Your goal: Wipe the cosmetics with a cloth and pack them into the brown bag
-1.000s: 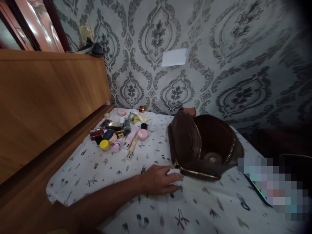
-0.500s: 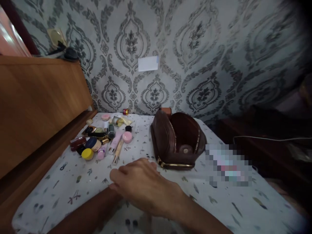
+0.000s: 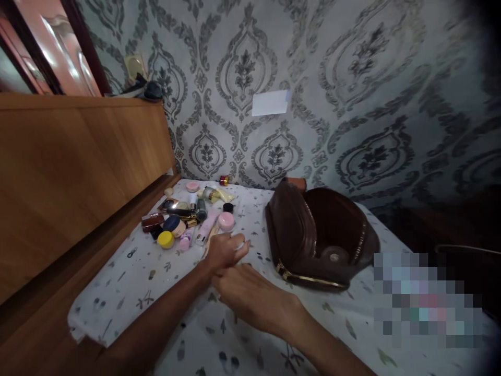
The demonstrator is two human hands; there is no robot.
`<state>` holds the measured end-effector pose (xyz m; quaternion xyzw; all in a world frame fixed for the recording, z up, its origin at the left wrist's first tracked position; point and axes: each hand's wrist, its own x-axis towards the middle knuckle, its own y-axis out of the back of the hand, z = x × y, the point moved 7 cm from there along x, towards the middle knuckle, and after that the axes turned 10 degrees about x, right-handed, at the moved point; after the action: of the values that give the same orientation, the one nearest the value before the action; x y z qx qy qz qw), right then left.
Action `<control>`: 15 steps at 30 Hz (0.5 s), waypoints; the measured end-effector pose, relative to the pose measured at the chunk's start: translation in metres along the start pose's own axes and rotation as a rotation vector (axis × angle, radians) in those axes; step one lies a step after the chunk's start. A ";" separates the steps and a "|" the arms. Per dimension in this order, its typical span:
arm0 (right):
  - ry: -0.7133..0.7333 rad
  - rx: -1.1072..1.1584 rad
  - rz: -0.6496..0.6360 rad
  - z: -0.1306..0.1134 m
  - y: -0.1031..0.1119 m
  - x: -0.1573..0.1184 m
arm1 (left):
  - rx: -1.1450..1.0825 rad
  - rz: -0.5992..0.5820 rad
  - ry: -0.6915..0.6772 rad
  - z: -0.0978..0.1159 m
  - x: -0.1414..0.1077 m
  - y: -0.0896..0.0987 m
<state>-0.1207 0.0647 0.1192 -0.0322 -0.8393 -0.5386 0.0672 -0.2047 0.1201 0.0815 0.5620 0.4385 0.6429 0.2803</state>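
Observation:
My left hand [image 3: 227,250] reaches in over the near tabletop, its fingers curled into a loose fist with nothing visible in them. Crossing just below it, my right hand [image 3: 254,297] is bent at the left wrist; its fingertips are hidden, so whether it grips anything cannot be seen. Beyond the left hand lie a pink round jar [image 3: 226,221], a pale pink tube [image 3: 206,228] and a yellow-lidded jar [image 3: 166,239]. To the right a dark brown cosmetic bag [image 3: 291,224] stands unzipped, its inside facing up.
More cosmetics crowd the far left, among them a navy-lidded jar [image 3: 174,225]. A wooden cabinet [image 3: 86,172] borders the left side. Patterned wallpaper [image 3: 242,68] rises behind the leaf-print cloth [image 3: 183,334]. A blurred-out item [image 3: 426,297] lies at right.
The view has swung left, so things sit further right. My left hand has come out from under the right one and reaches further forward; the right now lies by the left wrist.

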 end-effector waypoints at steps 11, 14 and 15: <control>-0.317 0.199 0.172 0.063 -0.041 0.020 | 0.160 0.070 0.395 -0.098 0.009 0.049; -0.330 0.329 0.344 0.080 -0.050 0.016 | 0.217 0.070 0.532 -0.139 0.004 0.068; -0.323 0.356 0.371 0.084 -0.052 0.016 | 0.238 0.045 0.575 -0.150 0.002 0.072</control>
<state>-0.1495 0.1189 0.0401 -0.2576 -0.9002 -0.3494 0.0348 -0.3408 0.0513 0.1476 0.3955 0.5595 0.7257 0.0630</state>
